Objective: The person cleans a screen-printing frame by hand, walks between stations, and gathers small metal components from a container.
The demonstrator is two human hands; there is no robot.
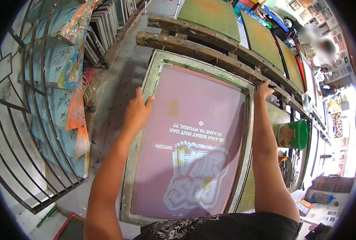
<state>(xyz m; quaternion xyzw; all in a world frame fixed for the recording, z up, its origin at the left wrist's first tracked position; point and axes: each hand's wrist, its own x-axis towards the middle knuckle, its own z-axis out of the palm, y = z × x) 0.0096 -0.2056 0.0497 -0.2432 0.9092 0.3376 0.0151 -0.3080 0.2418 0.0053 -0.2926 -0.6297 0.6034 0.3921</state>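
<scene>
A large screen-printing frame (248,132) with a pale, worn rim is tilted in front of me. Its purple mesh (202,96) carries a light stencil of lettering that appears upside down. My left hand (138,111) grips the left side of the rim, thumb toward the mesh and fingers around the outer edge. At the far right corner, my right hand (263,91) is closed beside the rim and a wooden rail (210,52). A small dark piece shows at its fingers, but what it grips is hidden.
Greenish printing boards (210,18) with orange stains lie beyond the rails. To the right stands a green bucket (300,134). Black metal bars (50,90) and paint-smeared light-blue panels (50,64) are on the left, near several stacked frames (102,34).
</scene>
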